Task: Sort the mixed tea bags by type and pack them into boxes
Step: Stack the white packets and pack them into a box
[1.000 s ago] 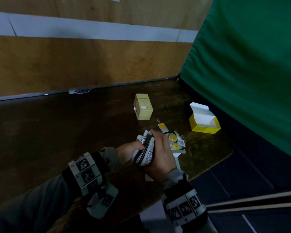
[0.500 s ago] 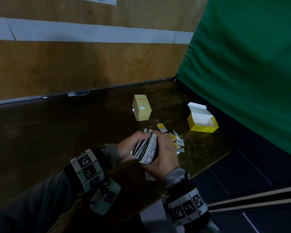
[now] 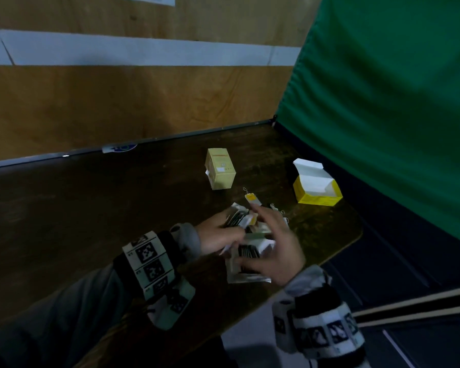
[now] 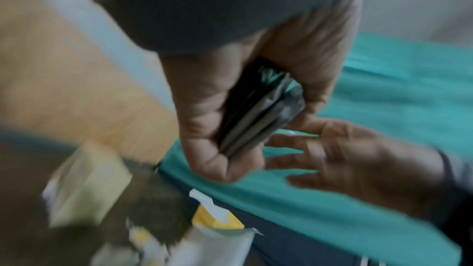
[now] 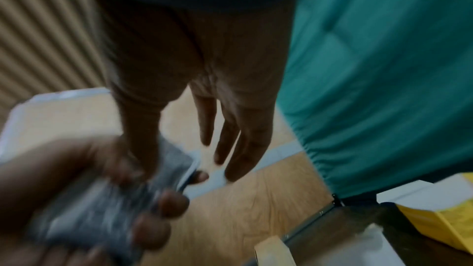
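My left hand (image 3: pixel 218 236) grips a stack of dark grey tea sachets (image 4: pixel 256 112) between thumb and fingers, low over the table's near right part. My right hand (image 3: pixel 272 240) hovers just right of it with its fingers (image 5: pixel 230 145) straight and spread, holding nothing. Under both hands lies a pile of mixed tea bags (image 3: pixel 250 277), some white, some with yellow tags (image 3: pixel 252 200). A closed tan box (image 3: pixel 220 168) stands farther back. An open yellow box (image 3: pixel 316 187) with a white lid flap sits at the right, near the curtain.
The dark wooden table (image 3: pixel 91 208) ends close in front of me and on the right (image 3: pixel 337 251). A plywood wall (image 3: pixel 117 102) backs it and a green curtain (image 3: pixel 383 102) hangs along the right side.
My right hand has let go of the sachet stack and spread open. The left hand now holds the stack alone, lower over the pile.
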